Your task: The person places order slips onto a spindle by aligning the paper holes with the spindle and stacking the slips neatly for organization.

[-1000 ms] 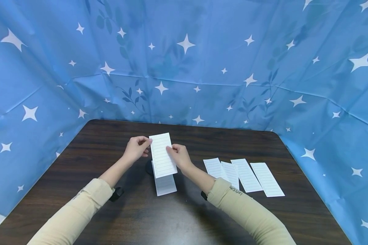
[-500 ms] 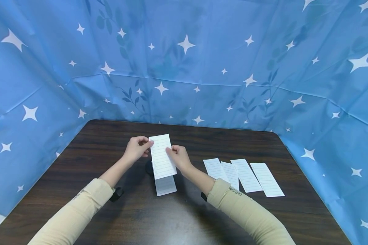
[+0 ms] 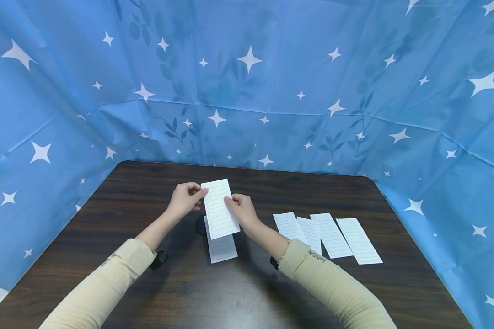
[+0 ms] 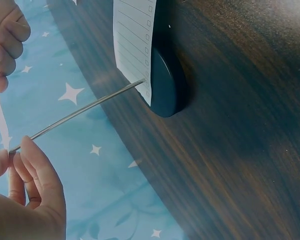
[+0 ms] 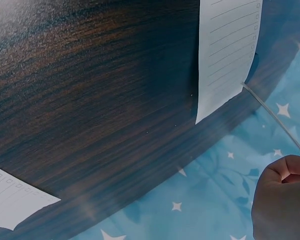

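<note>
Both hands hold a lined white paper slip up over the table. My left hand pinches its upper left edge between thumb and fingertips. My right hand pinches the right edge. In the left wrist view, a thin metal spike rises from a dark rounded base, its upper end right at the left fingertips and the held slip's edge. Another lined slip sits low on the spike, which passes through it near one edge. In the head view the held slip hides the spike.
Several more lined slips lie on the right side of the dark wooden table, one slip outermost and another slip beside it. A blue star-patterned curtain hangs behind the table.
The held slip dips slightly, then shifts a little to the right and back up. My left hand moves slightly right with it. Both hands keep their pinch.
</note>
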`<state>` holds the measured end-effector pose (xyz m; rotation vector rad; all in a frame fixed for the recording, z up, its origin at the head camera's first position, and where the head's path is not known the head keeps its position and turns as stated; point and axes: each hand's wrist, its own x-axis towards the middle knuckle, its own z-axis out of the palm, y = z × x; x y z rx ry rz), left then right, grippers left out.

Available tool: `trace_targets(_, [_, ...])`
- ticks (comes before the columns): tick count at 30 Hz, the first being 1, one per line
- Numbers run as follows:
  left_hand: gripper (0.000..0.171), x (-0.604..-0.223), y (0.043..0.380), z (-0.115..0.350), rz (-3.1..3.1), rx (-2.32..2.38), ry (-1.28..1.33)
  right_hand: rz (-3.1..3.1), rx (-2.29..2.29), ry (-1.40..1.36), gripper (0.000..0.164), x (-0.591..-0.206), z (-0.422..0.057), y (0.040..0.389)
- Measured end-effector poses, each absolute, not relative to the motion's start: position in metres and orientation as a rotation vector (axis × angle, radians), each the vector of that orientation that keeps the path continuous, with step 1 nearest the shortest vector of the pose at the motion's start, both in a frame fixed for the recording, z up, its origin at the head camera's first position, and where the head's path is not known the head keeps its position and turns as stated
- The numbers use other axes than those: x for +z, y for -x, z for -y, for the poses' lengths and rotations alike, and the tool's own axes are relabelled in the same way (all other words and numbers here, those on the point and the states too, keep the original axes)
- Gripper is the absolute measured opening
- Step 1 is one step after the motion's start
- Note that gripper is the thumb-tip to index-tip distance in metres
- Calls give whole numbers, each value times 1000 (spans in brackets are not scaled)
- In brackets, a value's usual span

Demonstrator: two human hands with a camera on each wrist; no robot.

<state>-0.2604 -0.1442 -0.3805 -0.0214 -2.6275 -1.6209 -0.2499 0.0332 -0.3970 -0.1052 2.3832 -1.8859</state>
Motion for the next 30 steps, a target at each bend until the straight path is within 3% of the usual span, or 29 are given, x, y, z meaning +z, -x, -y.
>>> trace_targets(21, [34,-372,264,146,2664,-1949,-199,-2400,-1855,109,27,-401,-35,253])
trace_targets(30, [35,-385,268,153,2718,-2006,-243,-2410,-1803,144,26,-410,-35,254])
